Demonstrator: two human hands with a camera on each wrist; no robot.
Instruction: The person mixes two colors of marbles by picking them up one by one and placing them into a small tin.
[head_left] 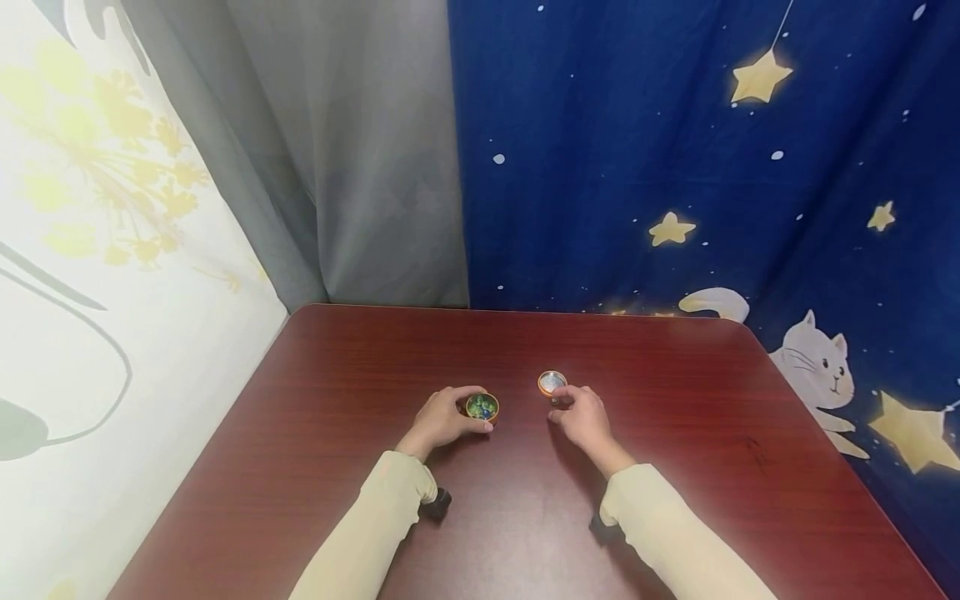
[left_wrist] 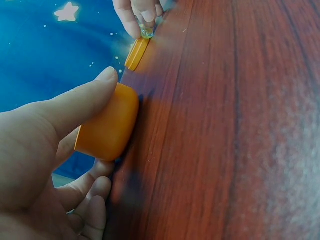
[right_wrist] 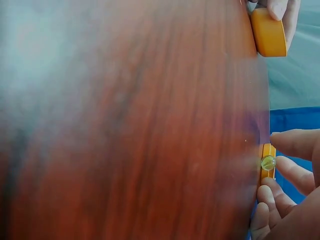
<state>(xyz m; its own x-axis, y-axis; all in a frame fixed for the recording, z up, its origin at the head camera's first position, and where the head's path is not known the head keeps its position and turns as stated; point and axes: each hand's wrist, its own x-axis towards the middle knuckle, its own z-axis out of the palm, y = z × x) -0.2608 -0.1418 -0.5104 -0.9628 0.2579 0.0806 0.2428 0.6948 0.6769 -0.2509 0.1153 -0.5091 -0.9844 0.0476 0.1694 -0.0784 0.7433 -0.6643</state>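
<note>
My left hand (head_left: 441, 417) grips a small orange cup (left_wrist: 107, 125) from its side, thumb on one wall and fingers round the other. Green and blue glass marbles (head_left: 482, 407) fill it, as the head view shows. To its right lies a shallow orange lid (head_left: 552, 382) with a silvery inside. My right hand (head_left: 587, 418) is at the lid's near side, thumb and forefinger spread. A clear yellow-green marble (right_wrist: 268, 163) sits between those fingertips in front of the lid. The forefinger's tip is right at the marble, while the thumb stands a little apart from it.
The dark red wooden table (head_left: 360, 358) carries the cup and lid near its middle. Behind its far edge hang a grey curtain (head_left: 382, 167) and a blue starry curtain (head_left: 585, 208). A pale wall (head_left: 150, 358) stands along the left side.
</note>
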